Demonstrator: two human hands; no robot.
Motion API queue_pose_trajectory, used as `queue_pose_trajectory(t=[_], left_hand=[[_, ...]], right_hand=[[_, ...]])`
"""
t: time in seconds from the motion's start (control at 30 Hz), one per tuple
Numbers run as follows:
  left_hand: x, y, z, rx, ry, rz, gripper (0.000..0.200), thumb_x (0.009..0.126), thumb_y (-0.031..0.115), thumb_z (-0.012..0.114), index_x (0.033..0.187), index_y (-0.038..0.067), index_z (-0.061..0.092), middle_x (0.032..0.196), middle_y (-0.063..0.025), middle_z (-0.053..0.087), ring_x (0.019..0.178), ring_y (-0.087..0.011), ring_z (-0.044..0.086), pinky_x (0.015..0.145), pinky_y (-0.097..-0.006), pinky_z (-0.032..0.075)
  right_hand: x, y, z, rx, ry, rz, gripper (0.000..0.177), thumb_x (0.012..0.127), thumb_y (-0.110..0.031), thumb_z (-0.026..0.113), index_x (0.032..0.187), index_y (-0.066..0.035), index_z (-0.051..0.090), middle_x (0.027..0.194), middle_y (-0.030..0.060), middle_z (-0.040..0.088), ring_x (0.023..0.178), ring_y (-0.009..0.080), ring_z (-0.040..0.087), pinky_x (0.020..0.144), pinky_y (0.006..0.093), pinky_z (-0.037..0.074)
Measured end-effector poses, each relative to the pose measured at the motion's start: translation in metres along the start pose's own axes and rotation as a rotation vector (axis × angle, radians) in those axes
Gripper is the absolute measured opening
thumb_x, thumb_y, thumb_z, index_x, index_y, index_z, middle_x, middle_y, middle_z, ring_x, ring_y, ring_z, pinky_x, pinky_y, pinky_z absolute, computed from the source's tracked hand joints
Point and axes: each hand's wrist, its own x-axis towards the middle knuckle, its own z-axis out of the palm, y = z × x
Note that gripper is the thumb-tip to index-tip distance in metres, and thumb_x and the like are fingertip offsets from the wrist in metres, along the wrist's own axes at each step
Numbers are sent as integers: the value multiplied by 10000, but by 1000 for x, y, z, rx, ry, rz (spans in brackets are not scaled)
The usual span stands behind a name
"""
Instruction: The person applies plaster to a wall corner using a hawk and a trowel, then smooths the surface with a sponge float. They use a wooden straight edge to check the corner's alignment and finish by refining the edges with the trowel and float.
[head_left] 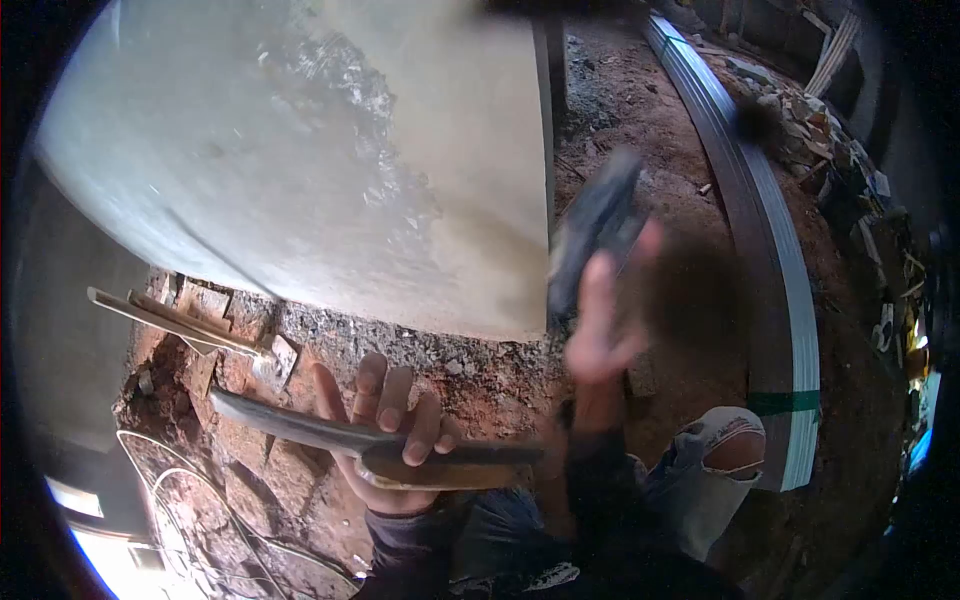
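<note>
My left hand [395, 420], low in the middle of the view, has its fingers wrapped over a long, dark, slightly curved tool [290, 424] with a pale yellowish underside. The tool lies sideways across my palm, its narrow end pointing left. To the right, my right hand [605, 330] is smeared by motion. A dark, blurred, flat object [600, 225] is right above it, beside the wall's edge; whether the fingers grip it cannot be made out. Ahead stands a smooth grey plastered wall [300, 170] with a rough, pale patch.
Long bundled metal profiles [775, 250] with a green strap lie along the right. Rubble [820, 130] is piled beyond them. At left are wooden strips [180, 322], broken earth and a pale cable [215, 500]. My knee in torn jeans [715, 470] is at lower right.
</note>
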Motion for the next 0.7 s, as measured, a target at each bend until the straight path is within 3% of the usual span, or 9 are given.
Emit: queue_pose_trajectory(t=[0.07,0.2,0.3,0.37,0.47,0.5,0.57,0.63,0.7], left_hand=[[3,-7,-1,42,57,45,535,1027,559,205,1048,93,467,828,-66,524,613,-239,544,683,-463,499],[4,-11,1,-29,112,-16,545,1026,563,208,1040,94,485,806,-64,516,590,-241,533,669,-465,500],[4,-9,-3,-26,92,-16,552,1024,568,209,1039,94,492,808,-63,516,584,-241,532,671,-467,502],[4,-9,-3,-14,113,-5,550,1024,567,209,1040,94,489,804,-64,515,585,-243,536,673,-471,505],[7,-12,-4,-12,119,-9,546,1024,565,209,1042,93,482,796,-65,515,589,-248,547,676,-475,505],[7,-12,-6,-17,130,-9,543,1025,564,209,1043,93,480,793,-65,517,592,-250,555,677,-475,503],[9,-11,-6,-19,130,-34,531,1028,553,212,1041,92,474,791,-68,522,603,-254,569,678,-474,501],[8,-10,-5,-24,119,-34,532,1028,553,215,1024,92,479,798,-69,529,610,-257,579,674,-473,501],[8,-9,-6,-18,140,-30,526,1028,552,218,1011,95,478,797,-65,529,605,-250,568,673,-472,501]], right_hand=[[52,-8,7,195,-1,271,399,948,-218,613,1290,-36,517,1135,81,560,1004,163,518,855,302,424],[83,-12,32,426,-92,452,314,981,-190,573,1232,-4,546,1046,35,584,882,111,537,771,237,440],[63,6,42,358,-102,284,293,985,-184,573,1215,-5,554,996,18,590,839,95,539,720,224,446],[41,34,28,61,-124,444,283,986,-190,578,1202,-7,563,978,14,585,839,90,538,723,245,454],[3,134,1,-192,-145,571,280,988,-194,576,1193,-3,567,979,19,589,856,87,537,741,249,455],[15,115,3,-195,-132,568,280,988,-194,576,1193,-3,567,979,19,589,856,87,537,741,249,455],[44,62,8,177,-21,471,282,982,-197,586,1186,-2,572,987,22,601,857,92,542,740,253,455],[65,8,26,301,23,536,284,975,-204,600,1172,0,572,980,17,600,845,93,538,727,250,452],[75,-9,36,290,-165,324,293,975,-212,601,1168,7,570,972,18,597,845,87,539,730,244,449]])
